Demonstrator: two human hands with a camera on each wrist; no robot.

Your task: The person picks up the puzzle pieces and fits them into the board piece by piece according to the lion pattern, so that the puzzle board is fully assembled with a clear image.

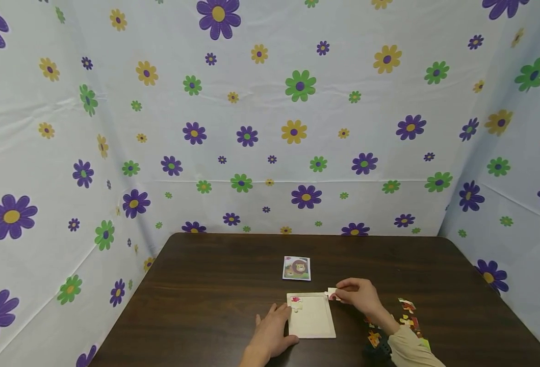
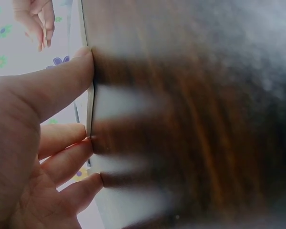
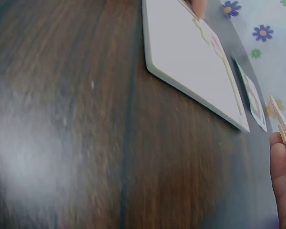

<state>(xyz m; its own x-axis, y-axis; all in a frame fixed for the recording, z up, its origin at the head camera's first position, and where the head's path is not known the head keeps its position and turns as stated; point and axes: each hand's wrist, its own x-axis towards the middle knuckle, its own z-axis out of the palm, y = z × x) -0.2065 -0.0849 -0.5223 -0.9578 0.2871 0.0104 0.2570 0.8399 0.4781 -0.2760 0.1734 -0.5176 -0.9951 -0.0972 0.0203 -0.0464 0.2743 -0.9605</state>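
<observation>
My right hand (image 1: 361,296) pinches a jigsaw puzzle piece (image 1: 332,294) between thumb and fingers at the upper right corner of a pale puzzle tray (image 1: 312,321). A pink patch shows on this white piece. In the right wrist view the piece (image 3: 279,114) is seen nearly edge-on. My left hand (image 1: 272,331) rests at the tray's left side, its thumb and fingertips touching the edge. Several joined or adjoining pieces (image 1: 296,304) lie in the tray's upper left corner, one with a pink mark. The rest of the tray's base is bare.
Beyond the tray lies a square picture card (image 1: 297,268) showing a lion. Loose colourful puzzle pieces (image 1: 407,321) are scattered to the right, partly hidden by my right forearm. The dark wooden table (image 1: 205,300) is enclosed by a flowered cloth (image 1: 270,102).
</observation>
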